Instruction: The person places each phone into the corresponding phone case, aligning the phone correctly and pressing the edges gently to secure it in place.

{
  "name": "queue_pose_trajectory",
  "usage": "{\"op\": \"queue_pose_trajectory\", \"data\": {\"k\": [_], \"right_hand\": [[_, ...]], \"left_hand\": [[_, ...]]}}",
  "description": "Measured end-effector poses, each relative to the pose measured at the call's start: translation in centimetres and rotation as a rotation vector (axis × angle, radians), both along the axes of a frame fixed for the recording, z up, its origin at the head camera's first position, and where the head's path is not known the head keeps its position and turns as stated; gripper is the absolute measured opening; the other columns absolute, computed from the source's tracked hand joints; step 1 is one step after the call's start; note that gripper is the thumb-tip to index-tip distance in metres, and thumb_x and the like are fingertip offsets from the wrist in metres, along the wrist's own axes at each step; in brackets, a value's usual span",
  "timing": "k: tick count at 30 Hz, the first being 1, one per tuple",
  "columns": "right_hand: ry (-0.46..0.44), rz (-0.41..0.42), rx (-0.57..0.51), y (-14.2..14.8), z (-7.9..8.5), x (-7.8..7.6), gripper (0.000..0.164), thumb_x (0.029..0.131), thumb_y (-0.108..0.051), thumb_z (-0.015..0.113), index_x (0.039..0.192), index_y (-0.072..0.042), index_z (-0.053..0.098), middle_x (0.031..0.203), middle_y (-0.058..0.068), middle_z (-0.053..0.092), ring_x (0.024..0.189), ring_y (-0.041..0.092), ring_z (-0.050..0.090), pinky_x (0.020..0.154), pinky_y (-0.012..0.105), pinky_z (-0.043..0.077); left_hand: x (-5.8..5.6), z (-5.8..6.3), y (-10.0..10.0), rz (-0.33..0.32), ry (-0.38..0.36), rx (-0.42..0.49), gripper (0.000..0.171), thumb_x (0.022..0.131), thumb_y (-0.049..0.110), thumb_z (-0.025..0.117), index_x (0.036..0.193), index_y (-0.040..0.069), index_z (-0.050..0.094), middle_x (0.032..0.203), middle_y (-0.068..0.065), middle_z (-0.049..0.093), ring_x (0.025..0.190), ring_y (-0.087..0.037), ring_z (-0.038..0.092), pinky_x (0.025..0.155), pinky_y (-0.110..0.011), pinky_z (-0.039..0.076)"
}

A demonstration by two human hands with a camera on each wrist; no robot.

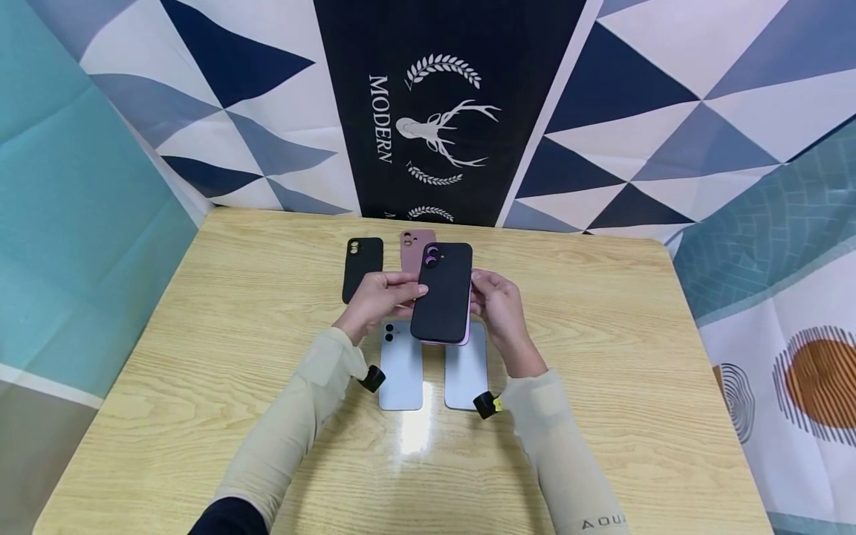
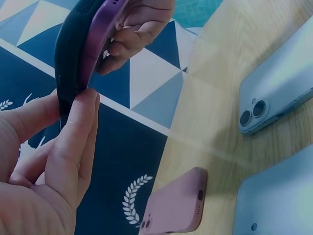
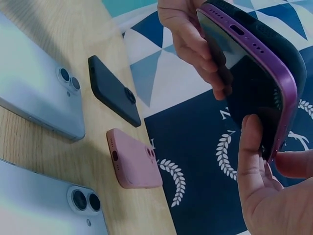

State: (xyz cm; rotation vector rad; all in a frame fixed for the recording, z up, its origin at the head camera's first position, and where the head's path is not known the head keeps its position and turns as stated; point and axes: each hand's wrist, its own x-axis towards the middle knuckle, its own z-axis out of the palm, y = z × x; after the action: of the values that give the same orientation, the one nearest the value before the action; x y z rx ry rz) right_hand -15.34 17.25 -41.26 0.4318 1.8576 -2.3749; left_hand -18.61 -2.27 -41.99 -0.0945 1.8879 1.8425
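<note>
Above the table, both hands hold a purple phone (image 3: 288,95) with a black phone case (image 1: 443,293) against its back. The purple camera lenses show through the case's cutout. In the right wrist view the dark screen (image 3: 244,83) faces the camera, and the case stands slightly off the phone's port end. My left hand (image 1: 376,299) pinches the left edge, thumb on the case and fingers behind. The right hand (image 1: 500,306) grips the opposite edge; its thumb and fingers pinch the side of phone and case in the right wrist view.
Two light blue phones (image 1: 401,375) (image 1: 464,375) lie back up on the wooden table (image 1: 602,357), below the hands. Behind the hands are another black case (image 1: 362,271) and a pink case (image 1: 416,244). A patterned cloth (image 1: 461,30) hangs at the table's far edge.
</note>
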Motion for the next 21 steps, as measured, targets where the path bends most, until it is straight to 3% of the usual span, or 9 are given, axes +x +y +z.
{"op": "queue_pose_trajectory", "data": {"k": [7, 13, 21], "right_hand": [[-0.022, 0.002, 0.086, -0.02, 0.22, 0.01, 0.035, 0.097, -0.024, 0.051, 0.117, 0.004, 0.055, 0.072, -0.005, 0.059, 0.058, 0.004, 0.055, 0.052, 0.012, 0.049], [-0.035, -0.005, 0.177, -0.04, 0.26, 0.04, 0.036, 0.095, -0.023, 0.055, 0.119, 0.003, 0.057, 0.074, -0.006, 0.061, 0.061, 0.005, 0.055, 0.053, 0.013, 0.049], [-0.026, -0.023, 0.190, -0.11, 0.36, 0.18, 0.035, 0.095, -0.022, 0.053, 0.117, 0.005, 0.059, 0.069, -0.007, 0.062, 0.057, 0.004, 0.057, 0.052, 0.013, 0.050]], "left_hand": [[-0.05, 0.11, -0.02, 0.012, -0.004, 0.019, 0.039, 0.083, 0.009, 0.070, 0.120, 0.002, 0.062, 0.095, -0.008, 0.068, 0.072, -0.007, 0.066, 0.088, -0.047, 0.051], [0.01, 0.45, 0.01, 0.009, -0.008, -0.006, 0.039, 0.082, 0.011, 0.072, 0.119, 0.001, 0.062, 0.103, -0.014, 0.069, 0.073, -0.009, 0.067, 0.088, -0.046, 0.052], [-0.11, 0.58, 0.04, -0.027, 0.002, -0.053, 0.038, 0.082, 0.015, 0.073, 0.116, 0.001, 0.063, 0.102, -0.014, 0.069, 0.074, -0.009, 0.067, 0.081, -0.036, 0.057]]}}
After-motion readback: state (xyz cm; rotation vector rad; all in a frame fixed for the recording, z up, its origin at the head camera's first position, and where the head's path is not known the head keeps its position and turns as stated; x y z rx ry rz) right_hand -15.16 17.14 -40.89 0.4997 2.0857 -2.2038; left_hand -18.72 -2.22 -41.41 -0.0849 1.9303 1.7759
